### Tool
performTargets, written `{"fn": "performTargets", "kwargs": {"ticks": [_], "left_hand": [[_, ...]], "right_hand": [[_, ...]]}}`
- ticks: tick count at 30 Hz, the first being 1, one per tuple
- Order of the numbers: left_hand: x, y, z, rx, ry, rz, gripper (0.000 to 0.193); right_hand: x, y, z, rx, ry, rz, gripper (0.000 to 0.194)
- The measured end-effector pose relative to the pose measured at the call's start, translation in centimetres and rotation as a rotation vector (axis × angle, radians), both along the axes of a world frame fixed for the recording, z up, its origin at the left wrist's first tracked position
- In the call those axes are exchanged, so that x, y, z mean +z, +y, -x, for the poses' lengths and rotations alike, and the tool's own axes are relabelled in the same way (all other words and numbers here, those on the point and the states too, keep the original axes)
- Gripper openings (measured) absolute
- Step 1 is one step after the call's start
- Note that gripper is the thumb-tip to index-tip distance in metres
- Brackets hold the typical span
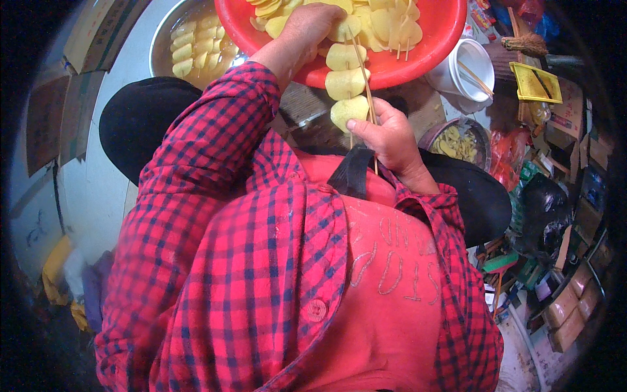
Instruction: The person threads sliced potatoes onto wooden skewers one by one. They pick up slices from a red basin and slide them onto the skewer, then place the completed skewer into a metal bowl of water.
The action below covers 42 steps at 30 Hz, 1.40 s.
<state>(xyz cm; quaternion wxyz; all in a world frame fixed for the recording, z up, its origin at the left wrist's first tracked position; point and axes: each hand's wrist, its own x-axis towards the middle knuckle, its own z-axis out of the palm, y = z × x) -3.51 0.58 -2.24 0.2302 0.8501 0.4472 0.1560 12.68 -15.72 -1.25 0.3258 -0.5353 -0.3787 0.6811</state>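
Note:
My right hand [389,134] grips a bamboo skewer threaded with pale yellow slices, apparently potato, its thumb on the lowest slice [350,113]. More bare bamboo skewers [365,73] pass through the same hand, slanting up beside the slices. At the upper end, over the red plastic basin [274,54], my left hand [325,22] has its fingers bent around the edge of the top slice [345,29]; its thumb is hidden. Loose slices and some skewered ones [392,24] fill the basin. Skewered slices [182,53] lie in liquid in a metal bowl [156,54] at the left.
A white bucket [453,66] with skewers across it stands right of the basin. Below it is a tub of yellow scraps [455,142]. Red plastic bags [509,152], a black bag [543,206] and a yellow tray [534,83] crowd the right; cardboard boxes [83,98] stand left.

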Motion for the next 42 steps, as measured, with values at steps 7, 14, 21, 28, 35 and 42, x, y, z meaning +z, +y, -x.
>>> {"fn": "performTargets", "kwargs": {"ticks": [7,14,21,28,35,42], "left_hand": [[-0.4,0.2,-0.1,0.008,-0.035,0.0,0.017],[-2.0,0.8,-0.2,-0.028,0.027,-0.081,0.026],[0.1,0.4,-0.2,-0.097,0.159,-0.059,0.03],[-3.1,1.0,-0.2,0.01,-0.012,-0.09,0.015],[-3.3,1.1,-0.2,-0.004,-0.035,-0.088,0.013],[-1.6,0.5,-0.1,-0.044,-0.125,-0.078,0.021]], "right_hand": [[-0.3,0.0,0.1,-0.022,0.007,0.01,0.034],[-0.3,0.0,0.0,-0.018,0.024,0.014,0.032],[-0.8,0.0,0.1,-0.021,0.015,0.017,0.031],[-0.8,0.2,0.0,0.002,-0.012,0.019,0.032],[-1.0,0.1,0.0,-0.012,0.032,0.01,0.032],[-0.7,0.3,-0.1,0.004,-0.032,0.023,0.033]]}}
